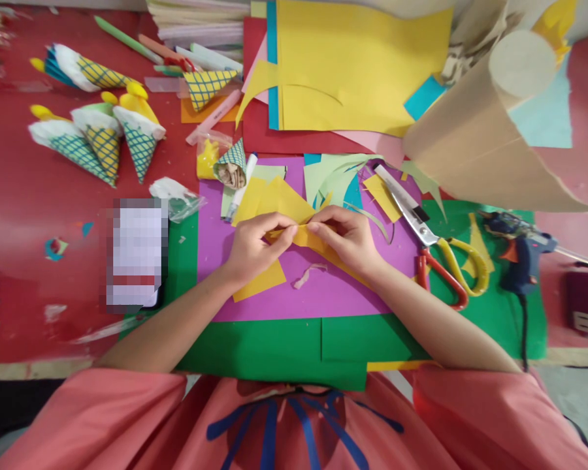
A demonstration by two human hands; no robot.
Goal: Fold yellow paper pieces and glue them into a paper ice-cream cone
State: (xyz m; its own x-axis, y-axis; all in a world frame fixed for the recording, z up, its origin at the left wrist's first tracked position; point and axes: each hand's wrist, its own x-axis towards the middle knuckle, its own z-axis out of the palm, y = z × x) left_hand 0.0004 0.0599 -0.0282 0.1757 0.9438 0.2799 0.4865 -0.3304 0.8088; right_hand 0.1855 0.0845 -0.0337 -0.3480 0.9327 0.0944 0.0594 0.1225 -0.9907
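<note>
My left hand [252,248] and right hand [345,238] both pinch a yellow paper strip [306,236] between them, its long axis running left-to-right and slanting toward my right wrist, above the purple sheet [323,294], scissors [434,241] just right.

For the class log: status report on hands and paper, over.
Left hand and right hand pinch folded yellow paper piece. Over purple sheet. Red-and-yellow-handled scissors lie right, apart.

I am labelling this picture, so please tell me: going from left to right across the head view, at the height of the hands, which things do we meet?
Pixelated box → left hand → folded yellow paper → right hand → scissors → blue glue gun.
</note>
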